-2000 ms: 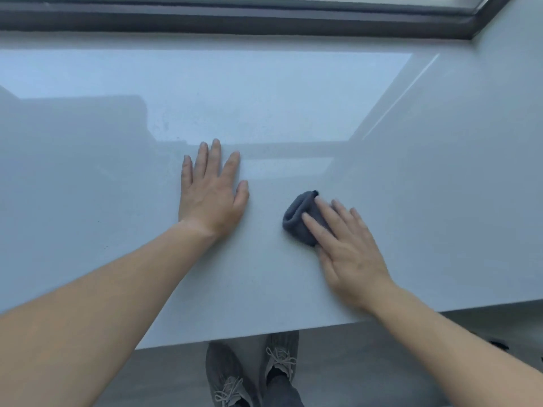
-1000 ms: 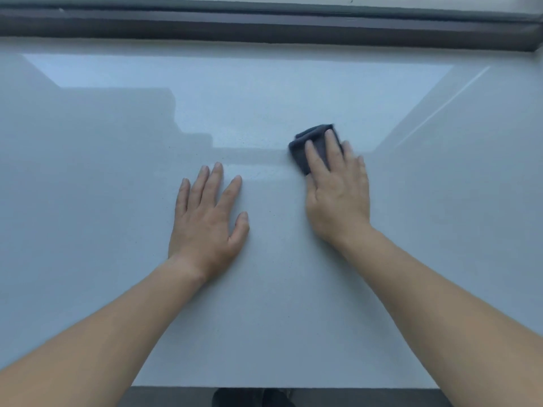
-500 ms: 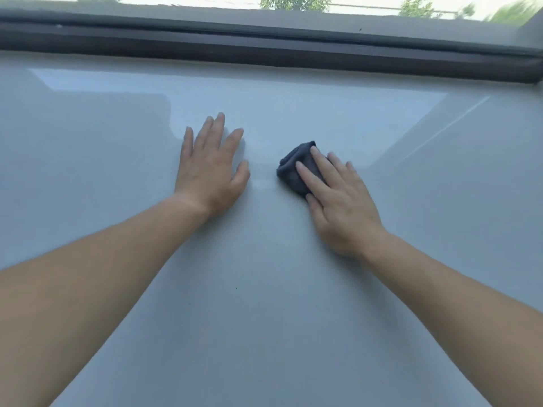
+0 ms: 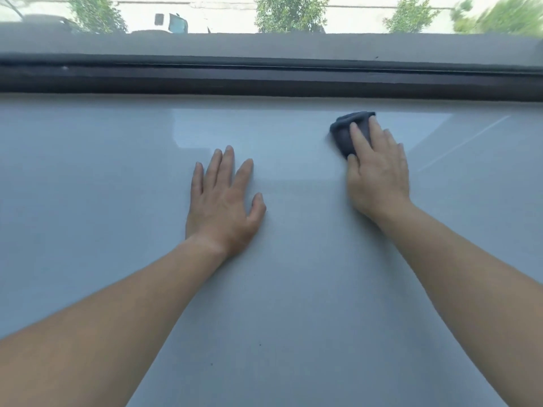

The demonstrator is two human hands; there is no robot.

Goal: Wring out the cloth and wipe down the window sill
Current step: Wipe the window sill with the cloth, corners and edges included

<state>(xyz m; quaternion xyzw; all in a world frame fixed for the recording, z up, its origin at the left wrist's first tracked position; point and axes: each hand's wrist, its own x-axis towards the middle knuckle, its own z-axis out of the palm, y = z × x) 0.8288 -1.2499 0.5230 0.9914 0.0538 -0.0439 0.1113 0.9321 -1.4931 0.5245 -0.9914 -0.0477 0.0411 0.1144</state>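
Cloth [image 4: 345, 136] on the window sill [image 4: 117, 171]
My right hand [image 4: 379, 174] presses straight fingers on the dark grey, bunched-up cloth at 1 o'clock; my left hand [image 4: 223, 207] lies flat, holding nothing.

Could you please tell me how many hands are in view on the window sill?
2. The left hand lies flat on the window sill near the middle; the right hand presses the dark cloth farther back, near the window frame.

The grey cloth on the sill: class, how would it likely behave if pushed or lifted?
The cloth is bunched in soft folds, so probably floppy. The sill looks glossy, so the cloth likely slides easily under the right hand.
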